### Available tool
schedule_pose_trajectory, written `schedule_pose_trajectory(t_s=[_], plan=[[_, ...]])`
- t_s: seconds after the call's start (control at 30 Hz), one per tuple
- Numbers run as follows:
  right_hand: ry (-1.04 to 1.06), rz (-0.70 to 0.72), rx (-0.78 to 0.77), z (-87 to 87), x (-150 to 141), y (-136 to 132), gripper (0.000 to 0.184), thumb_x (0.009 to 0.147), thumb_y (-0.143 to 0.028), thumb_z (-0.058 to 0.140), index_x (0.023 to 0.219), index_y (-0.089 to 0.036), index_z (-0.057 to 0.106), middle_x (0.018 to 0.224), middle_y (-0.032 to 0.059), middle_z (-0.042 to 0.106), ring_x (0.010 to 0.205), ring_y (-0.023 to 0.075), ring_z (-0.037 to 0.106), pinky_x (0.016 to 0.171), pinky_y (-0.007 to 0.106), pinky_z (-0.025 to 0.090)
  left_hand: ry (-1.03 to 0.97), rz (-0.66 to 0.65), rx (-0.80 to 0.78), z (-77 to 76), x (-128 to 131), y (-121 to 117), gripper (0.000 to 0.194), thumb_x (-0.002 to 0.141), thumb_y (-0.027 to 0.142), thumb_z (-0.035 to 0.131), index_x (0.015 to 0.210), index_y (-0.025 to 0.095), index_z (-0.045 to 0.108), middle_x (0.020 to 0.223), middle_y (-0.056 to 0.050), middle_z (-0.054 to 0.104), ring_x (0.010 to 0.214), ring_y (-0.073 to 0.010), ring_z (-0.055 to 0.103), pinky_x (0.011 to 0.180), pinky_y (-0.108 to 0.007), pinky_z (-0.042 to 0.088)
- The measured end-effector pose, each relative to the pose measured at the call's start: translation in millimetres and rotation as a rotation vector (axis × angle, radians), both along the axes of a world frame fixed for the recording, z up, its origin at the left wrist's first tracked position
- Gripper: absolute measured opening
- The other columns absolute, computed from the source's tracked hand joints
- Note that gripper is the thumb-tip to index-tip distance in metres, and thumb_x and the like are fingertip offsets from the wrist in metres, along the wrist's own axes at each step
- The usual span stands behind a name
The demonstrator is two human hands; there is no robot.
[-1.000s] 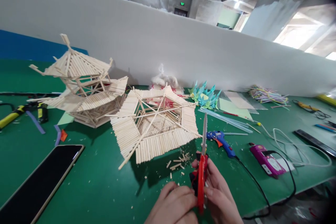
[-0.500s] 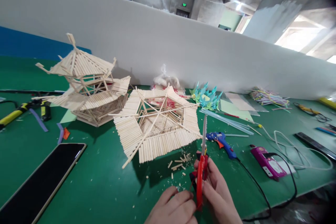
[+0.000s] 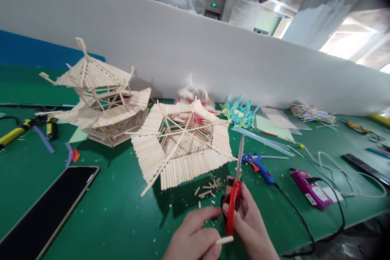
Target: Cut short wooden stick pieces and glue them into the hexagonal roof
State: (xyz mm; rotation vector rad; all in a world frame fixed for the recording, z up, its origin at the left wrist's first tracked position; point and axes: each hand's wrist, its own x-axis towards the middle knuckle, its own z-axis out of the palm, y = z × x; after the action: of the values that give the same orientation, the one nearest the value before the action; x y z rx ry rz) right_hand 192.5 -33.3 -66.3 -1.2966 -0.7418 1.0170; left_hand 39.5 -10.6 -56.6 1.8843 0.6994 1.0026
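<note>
My right hand [image 3: 248, 215] is closed round the red handles of a pair of scissors [image 3: 234, 203], whose blades point up and away from me. Pinched in my left hand [image 3: 196, 233] is a short pale wooden stick [image 3: 224, 240], close beside the scissors' handles. Just beyond both hands stands a wooden stick model [image 3: 183, 170] with a star-shaped, slatted roof and an open middle. Cut stick scraps [image 3: 207, 193] lie on the green table between the model and my hands. A taller pagoda-like stick model [image 3: 106, 115] stands to the left.
At the left lies a phone [image 3: 48, 211]; yellow-handled pliers [image 3: 18, 132] are behind it. A blue glue gun [image 3: 258, 166], clear glue sticks [image 3: 265, 140] and a purple corded box [image 3: 312, 189] are on the right. Behind sit turquoise folded paper [image 3: 239, 111] and a white partition [image 3: 183, 44].
My left hand has turned and shifted slightly, so the short stick in its fingers now shows. The scissors have tilted a little to the right.
</note>
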Motion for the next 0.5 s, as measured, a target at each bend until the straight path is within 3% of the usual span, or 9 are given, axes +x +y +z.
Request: schedule_pose_trajectory(t_s=[0.13,0.2,0.37,0.5], plan=[[0.014,-0.07,0.006,-1.1,-10.0,-1.3,0.056,0.062,-0.032,0.075,0.11,-0.023,0.048,0.088,0.0007,0.064,0.074,0.0146,0.06,0.068,0.022,0.049,-0.201,-0.079,-0.538,25.4,0.9,7.0,0.024,0.082,0.036,0.051,0.074,0.025,0.072,0.093,-0.007,0.063,0.088,-0.0221,0.06,0.078,-0.031,0.045],[0.01,-0.085,-0.001,-0.2,-14.2,-1.6,0.059,0.058,-0.029,0.076,0.11,-0.024,0.046,0.083,-0.0006,0.065,0.073,0.0145,0.06,0.067,0.022,0.049,-0.282,-0.107,-0.718,34.4,0.2,10.1,0.02,0.079,0.037,0.057,0.072,0.027,0.073,0.087,-0.005,0.062,0.087,-0.0215,0.059,0.08,-0.031,0.043],[-0.029,-0.02,0.005,9.0,-17.9,-0.8,0.061,0.056,-0.016,0.073,0.108,-0.025,0.043,0.075,-0.0045,0.063,0.063,0.0111,0.059,0.059,0.018,0.049,-0.239,-0.105,-0.818,37.8,-1.6,15.1,0.021,0.074,0.041,0.061,0.069,0.027,0.075,0.078,-0.002,0.058,0.08,-0.0197,0.055,0.077,-0.029,0.041],[-0.099,0.038,-0.022,18.6,-20.9,0.1,0.061,0.055,-0.009,0.069,0.109,-0.023,0.043,0.067,-0.0078,0.058,0.055,0.0091,0.055,0.052,0.016,0.045,-0.229,-0.11,-0.862,33.8,0.3,17.4,0.02,0.076,0.035,0.06,0.068,0.025,0.076,0.075,-0.003,0.062,0.078,-0.0204,0.056,0.076,-0.03,0.041]])
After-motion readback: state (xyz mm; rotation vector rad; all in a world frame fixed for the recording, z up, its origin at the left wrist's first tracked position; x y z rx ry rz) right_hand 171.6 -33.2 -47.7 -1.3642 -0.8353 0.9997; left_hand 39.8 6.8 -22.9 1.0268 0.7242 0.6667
